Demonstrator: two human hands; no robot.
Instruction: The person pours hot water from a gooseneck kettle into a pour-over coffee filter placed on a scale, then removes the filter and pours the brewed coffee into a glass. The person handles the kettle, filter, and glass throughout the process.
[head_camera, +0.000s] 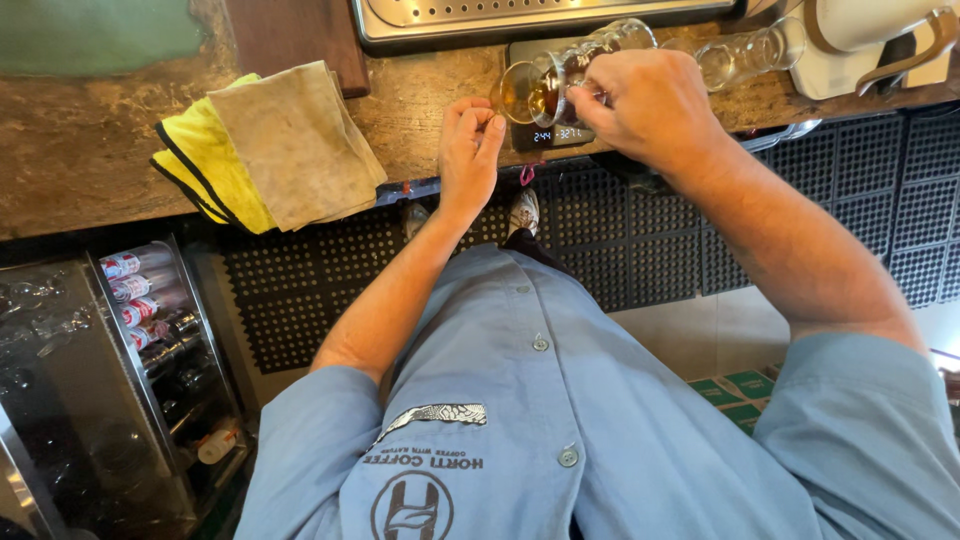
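Right hand (645, 105) is wrapped around a tipped glass carafe (560, 75) at 12 o'clock, over the scale (548, 133); the left hand (470, 150) rests loosely curled and empty on the counter (90, 150). Thin glass holding amber liquid looks fragile, slippery and light, so I'd grip the body.

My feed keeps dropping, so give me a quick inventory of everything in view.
glass server: one, clear with amber liquid, tilted over the scale
digital scale: one, dark, counter edge
second glass vessel: one, clear, lying right of the server
folded cloths: two, yellow under tan, counter left
drip tray: one, steel, top
floor mat: black, perforated, below counter
cans: several, in the under-counter cooler
left hand: resting on counter edge
right hand: gripping the server
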